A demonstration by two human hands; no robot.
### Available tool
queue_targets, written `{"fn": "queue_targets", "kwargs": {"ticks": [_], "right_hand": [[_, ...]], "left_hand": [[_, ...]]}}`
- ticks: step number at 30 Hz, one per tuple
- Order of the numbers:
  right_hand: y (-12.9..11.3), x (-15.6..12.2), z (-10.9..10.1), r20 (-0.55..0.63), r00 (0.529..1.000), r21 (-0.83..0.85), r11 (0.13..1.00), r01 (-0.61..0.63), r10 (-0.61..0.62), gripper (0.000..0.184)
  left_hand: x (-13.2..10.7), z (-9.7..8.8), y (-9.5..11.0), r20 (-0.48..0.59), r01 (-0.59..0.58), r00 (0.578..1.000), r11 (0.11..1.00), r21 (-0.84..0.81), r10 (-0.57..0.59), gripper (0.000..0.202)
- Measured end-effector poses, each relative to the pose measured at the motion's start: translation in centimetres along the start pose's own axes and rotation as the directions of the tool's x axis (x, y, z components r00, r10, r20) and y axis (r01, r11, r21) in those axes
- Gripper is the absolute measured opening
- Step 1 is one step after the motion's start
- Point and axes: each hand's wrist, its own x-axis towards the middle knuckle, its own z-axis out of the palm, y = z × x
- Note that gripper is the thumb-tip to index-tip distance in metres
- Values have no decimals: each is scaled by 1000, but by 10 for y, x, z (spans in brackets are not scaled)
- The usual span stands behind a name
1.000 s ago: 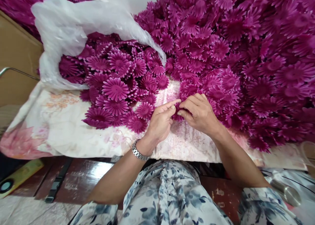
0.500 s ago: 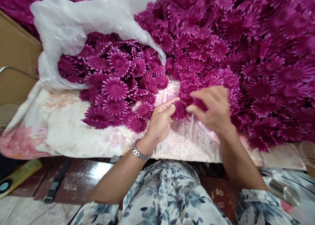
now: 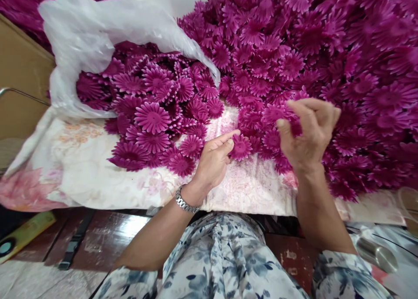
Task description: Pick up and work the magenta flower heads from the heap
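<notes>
My left hand (image 3: 213, 163), with a metal-band watch on the wrist, pinches the edge of a magenta artificial flower (image 3: 241, 147) between thumb and forefinger. The flower faces up just above the cloth. My right hand (image 3: 308, 131) hangs over the near side of a large heap of the same flowers (image 3: 290, 66). Its thumb and fingers are apart, slightly blurred, and I see nothing between them. To the left of my left hand lies a smaller pile of magenta flowers (image 3: 153, 118), spilling from a white plastic bag (image 3: 81, 33).
A floral cloth (image 3: 88, 177) covers the table, with magenta specks near my hands. At the far left stands a brown board or box (image 3: 24, 68). A metal cylinder (image 3: 377, 254) lies at the lower right, and a black strap (image 3: 73, 246) hangs below the table edge at left.
My right hand has moved right, away from the flower and over the big heap. My left hand has stayed in place, and its flower now shows more fully.
</notes>
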Motion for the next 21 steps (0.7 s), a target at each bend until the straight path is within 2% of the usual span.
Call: {"fn": "queue_targets", "kwargs": {"ticks": [1,3,5,6,8,10,12,16,19,21], "right_hand": [[-9,-1,1,60,995,87,994,71,-76,24],[-28,-3,6,208,953,233,958,168,-218,19],[-42,-6,11,307,909,292,937,193,-283,21],[-45,-8,13,319,905,286,939,192,-283,22],[-45,-8,14,272,927,244,950,194,-259,22],[-40,-7,13,171,963,195,965,173,-207,19],[-35,-5,11,105,981,217,966,140,-165,16],[-36,-3,10,138,975,321,939,123,-175,14],[-39,-5,11,164,975,285,954,96,-148,14],[-42,-8,13,187,971,269,958,96,-150,15]], "left_hand": [[0,1,0,-1,-1,1000,1000,-12,1,25],[1,2,0,-5,2,1000,1000,-31,-2,23],[1,3,-2,-12,1,1000,999,-33,-2,20],[2,4,-3,-13,-8,1000,999,-32,8,19],[3,4,-5,-7,-39,999,998,-41,38,19],[3,3,-7,15,-47,999,996,-74,48,19],[3,3,-7,40,-33,999,995,-89,37,19],[1,3,-4,73,-43,996,991,-128,52,14],[0,4,-2,119,-21,992,985,-171,42,12],[0,5,-3,145,-60,986,990,-127,79,16]]}}
